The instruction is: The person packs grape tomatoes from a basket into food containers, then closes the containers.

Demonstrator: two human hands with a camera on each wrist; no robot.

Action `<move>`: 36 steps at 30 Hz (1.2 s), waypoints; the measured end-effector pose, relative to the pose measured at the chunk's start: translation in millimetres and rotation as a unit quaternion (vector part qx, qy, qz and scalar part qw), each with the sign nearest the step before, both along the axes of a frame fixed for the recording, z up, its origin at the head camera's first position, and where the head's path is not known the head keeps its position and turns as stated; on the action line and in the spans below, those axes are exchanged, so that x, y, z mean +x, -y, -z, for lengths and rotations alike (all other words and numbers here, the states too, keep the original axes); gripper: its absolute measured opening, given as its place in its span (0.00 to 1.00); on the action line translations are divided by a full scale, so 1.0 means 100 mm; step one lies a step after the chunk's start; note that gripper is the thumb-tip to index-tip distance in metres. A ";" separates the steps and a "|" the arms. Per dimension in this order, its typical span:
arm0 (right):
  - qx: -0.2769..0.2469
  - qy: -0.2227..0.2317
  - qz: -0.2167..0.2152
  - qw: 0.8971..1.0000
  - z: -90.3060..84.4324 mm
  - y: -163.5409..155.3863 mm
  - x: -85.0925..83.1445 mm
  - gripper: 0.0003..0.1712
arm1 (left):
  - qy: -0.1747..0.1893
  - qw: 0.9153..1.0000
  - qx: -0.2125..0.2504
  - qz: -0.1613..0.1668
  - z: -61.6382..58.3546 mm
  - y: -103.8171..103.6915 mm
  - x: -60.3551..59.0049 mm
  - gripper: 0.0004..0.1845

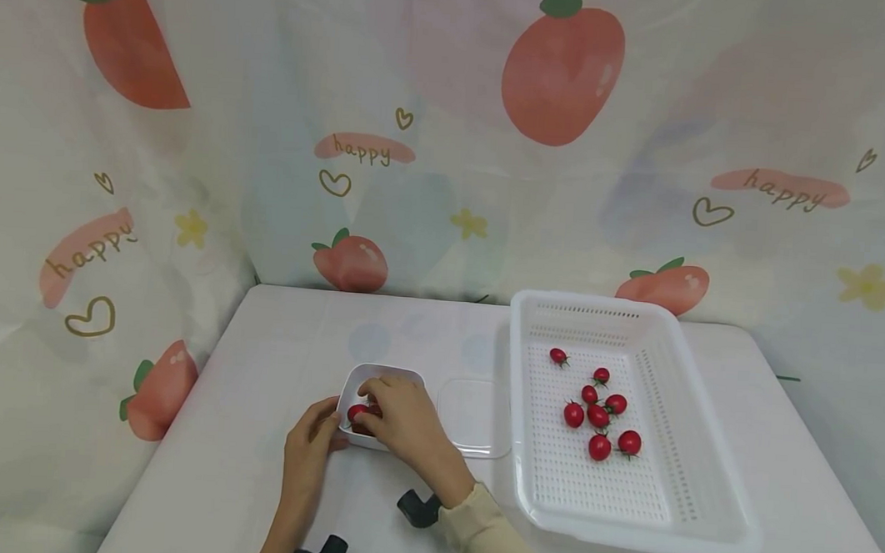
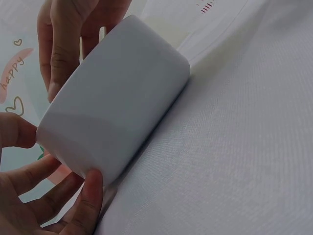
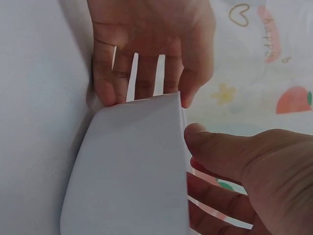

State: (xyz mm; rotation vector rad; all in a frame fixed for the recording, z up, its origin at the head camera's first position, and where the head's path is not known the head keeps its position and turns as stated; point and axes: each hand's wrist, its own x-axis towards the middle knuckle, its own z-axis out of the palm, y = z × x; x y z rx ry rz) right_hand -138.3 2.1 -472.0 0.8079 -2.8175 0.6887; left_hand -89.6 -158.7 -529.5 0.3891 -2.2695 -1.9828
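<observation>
A small white box (image 1: pixel 384 443) with raised walls stands on the table and holds red cherry tomatoes (image 1: pixel 357 411), partly covered by my right hand. My left hand (image 1: pixel 313 443) is at its left end, with fairly straight fingers resting against the outer wall and the thumb at the rim, as the right wrist view shows. Over the box, my right hand (image 1: pixel 403 416) reaches down inside with bent fingers beside the tomatoes. In the left wrist view the wall of the box hides those fingertips, so whether they pinch a tomato cannot be seen.
A clear plastic lid (image 1: pixel 474 416) lies flat between the box and a large white perforated basket (image 1: pixel 711 458). Several cherry tomatoes (image 1: pixel 598 416) are spread over the basket floor. Behind the white table (image 1: pixel 245 467) hangs a printed cloth (image 1: pixel 453 77).
</observation>
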 end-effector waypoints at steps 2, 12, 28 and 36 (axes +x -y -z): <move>-0.010 -0.003 0.001 1.000 -0.03 -0.01 0.01 0.15 | 0.001 1.000 0.001 0.000 0.00 0.00 0.00 0.18; -0.065 0.033 0.012 0.997 -0.20 -0.11 0.13 0.15 | 0.001 1.000 -0.004 0.001 -0.01 -0.01 0.01 0.18; -0.156 0.117 0.030 0.980 -0.38 -0.44 0.27 0.18 | 0.004 1.000 -0.020 -0.005 0.01 -0.02 0.01 0.18; -0.210 0.135 0.051 0.967 -0.45 -0.66 0.32 0.19 | 0.010 1.000 -0.017 -0.009 0.01 -0.04 0.02 0.19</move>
